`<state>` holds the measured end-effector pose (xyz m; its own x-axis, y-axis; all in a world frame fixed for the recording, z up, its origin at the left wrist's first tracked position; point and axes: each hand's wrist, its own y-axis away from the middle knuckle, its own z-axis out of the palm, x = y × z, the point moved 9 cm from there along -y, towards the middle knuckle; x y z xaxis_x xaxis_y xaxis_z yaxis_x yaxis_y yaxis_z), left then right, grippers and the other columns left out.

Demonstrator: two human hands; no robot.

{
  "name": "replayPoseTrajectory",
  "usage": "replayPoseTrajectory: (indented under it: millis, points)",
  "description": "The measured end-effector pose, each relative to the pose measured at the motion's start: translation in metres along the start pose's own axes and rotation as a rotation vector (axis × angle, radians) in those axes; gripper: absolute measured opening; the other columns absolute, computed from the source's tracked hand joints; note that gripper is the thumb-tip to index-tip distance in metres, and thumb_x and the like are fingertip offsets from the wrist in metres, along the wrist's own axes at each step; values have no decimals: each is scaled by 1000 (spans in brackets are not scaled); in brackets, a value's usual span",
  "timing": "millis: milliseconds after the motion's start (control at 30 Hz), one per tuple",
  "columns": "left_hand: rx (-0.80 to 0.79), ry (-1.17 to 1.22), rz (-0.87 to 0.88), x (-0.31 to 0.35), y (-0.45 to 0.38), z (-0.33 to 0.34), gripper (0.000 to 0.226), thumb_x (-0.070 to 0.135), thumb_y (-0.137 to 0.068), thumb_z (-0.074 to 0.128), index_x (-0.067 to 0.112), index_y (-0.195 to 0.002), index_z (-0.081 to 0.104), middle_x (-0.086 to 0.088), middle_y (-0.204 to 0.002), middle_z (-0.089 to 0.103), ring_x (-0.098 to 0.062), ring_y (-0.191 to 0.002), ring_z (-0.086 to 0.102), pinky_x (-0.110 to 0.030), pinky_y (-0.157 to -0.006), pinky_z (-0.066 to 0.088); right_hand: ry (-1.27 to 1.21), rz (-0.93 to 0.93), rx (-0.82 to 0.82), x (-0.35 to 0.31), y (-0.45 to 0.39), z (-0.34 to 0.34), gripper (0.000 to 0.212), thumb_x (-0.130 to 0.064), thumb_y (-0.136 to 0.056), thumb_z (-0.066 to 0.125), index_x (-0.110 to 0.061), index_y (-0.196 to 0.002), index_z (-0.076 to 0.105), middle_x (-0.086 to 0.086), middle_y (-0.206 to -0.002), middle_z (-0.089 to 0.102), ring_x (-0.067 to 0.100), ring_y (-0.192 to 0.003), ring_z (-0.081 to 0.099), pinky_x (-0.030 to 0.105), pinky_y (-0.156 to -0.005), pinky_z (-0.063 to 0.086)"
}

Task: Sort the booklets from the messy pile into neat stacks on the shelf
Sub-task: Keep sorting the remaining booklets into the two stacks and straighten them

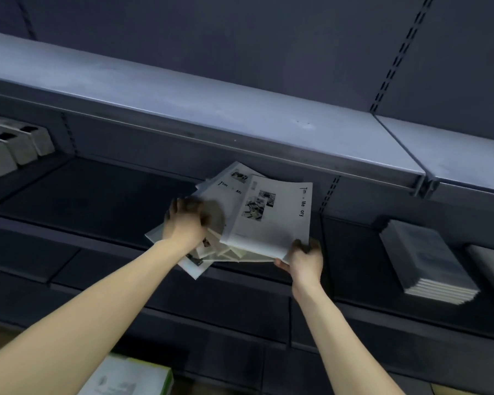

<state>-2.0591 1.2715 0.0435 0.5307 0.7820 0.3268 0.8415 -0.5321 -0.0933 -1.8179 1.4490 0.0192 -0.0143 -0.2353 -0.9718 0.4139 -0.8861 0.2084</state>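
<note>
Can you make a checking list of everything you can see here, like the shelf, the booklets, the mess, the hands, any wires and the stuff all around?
Surface: dark shelf under a pale upper shelf.
Job's things: messy pile of white booklets fanned out at the shelf's front edge; top booklet lies over it; neat stack to the right.
Clutter: grey boxes in a row far left on the shelf.
Grippers: left hand rests on the pile, fingers curled, grip unclear from blur; right hand pinches the top booklet's near corner.
Cables: nothing seen.
Surroundings: dark slotted back panel; green-and-white box below.
</note>
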Motion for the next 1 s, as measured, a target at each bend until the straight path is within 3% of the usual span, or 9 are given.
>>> replayPoseTrajectory:
  millis: [267, 333, 467, 533, 600, 667, 733, 833, 1000]
  points:
    - [-36, 38, -86, -19, -21, -6, 75, 60, -85, 61, 20, -143, 37, -18, -138, 42, -36, -126, 43, -45, -96, 43, 68, 8, 64, 11, -2, 20, 39, -11, -104, 44, -15, -143, 41, 5, -132, 56, 20, -95, 63, 28, -54, 59]
    - [-79, 163, -103, -20, -17, -8, 68, 51, -89, 60, 18, -144, 38, -16, -132, 49, -33, -118, 50, -38, -84, 46, 73, 16, 76, 13, -4, 19, 39, -13, -105, 44, -16, -144, 41, 3, -131, 55, 17, -93, 62, 26, -52, 58]
    - [-164, 500, -36, -13, 15, -9, 48, 20, -94, 56, 20, -141, 45, -2, -91, 62, -13, -70, 57, -25, -52, 40, 17, 72, 133, 20, -9, 6, 40, -12, -104, 46, -15, -144, 45, 3, -126, 59, 17, -90, 63, 24, -51, 56]
    - [-209, 548, -27, -12, 32, -7, 48, 18, -94, 55, 22, -141, 44, -2, -97, 63, -16, -73, 63, -31, -58, 52, 59, 56, 148, 19, -11, -2, 39, -14, -103, 49, -14, -142, 48, 4, -126, 61, 20, -95, 64, 24, -54, 55]
    - [-253, 575, -36, -10, 42, -7, 45, 18, -95, 55, 24, -139, 44, -1, -103, 64, -18, -75, 68, -33, -65, 56, 124, 27, 136, 15, -14, -8, 40, -16, -100, 55, -15, -140, 52, 4, -128, 62, 24, -108, 62, 29, -73, 55]
    - [-308, 618, -42, -7, 48, -7, 43, 15, -97, 52, 25, -138, 44, -4, -90, 69, -15, -66, 68, -27, -59, 52, 174, 19, 105, 10, -17, -10, 46, -18, -98, 60, -15, -142, 52, 3, -131, 62, 25, -122, 57, 32, -95, 45]
    - [-360, 647, -38, -3, 55, -7, 45, 13, -98, 47, 27, -140, 42, -8, -75, 71, -14, -60, 67, -24, -57, 51, 204, 24, 49, 9, -17, -7, 48, -19, -96, 62, -16, -143, 52, 2, -130, 63, 24, -122, 57, 37, -105, 44]
    - [-389, 714, -72, -3, 64, -6, 48, 12, -100, 43, 29, -145, 37, -12, -75, 68, -19, -65, 69, -32, -67, 58, 221, 33, -36, 10, -12, 1, 38, -19, -95, 62, -20, -133, 57, -5, -116, 67, 20, -111, 61, 43, -105, 47]
    - [-405, 654, -57, 7, 78, -3, 45, 17, -102, 43, 31, -144, 36, -9, -73, 68, -12, -56, 60, -23, -57, 45, 241, 17, -163, 10, 2, 13, 23, -18, -99, 55, -31, -118, 53, -16, -106, 64, 3, -99, 57, 39, -102, 46]
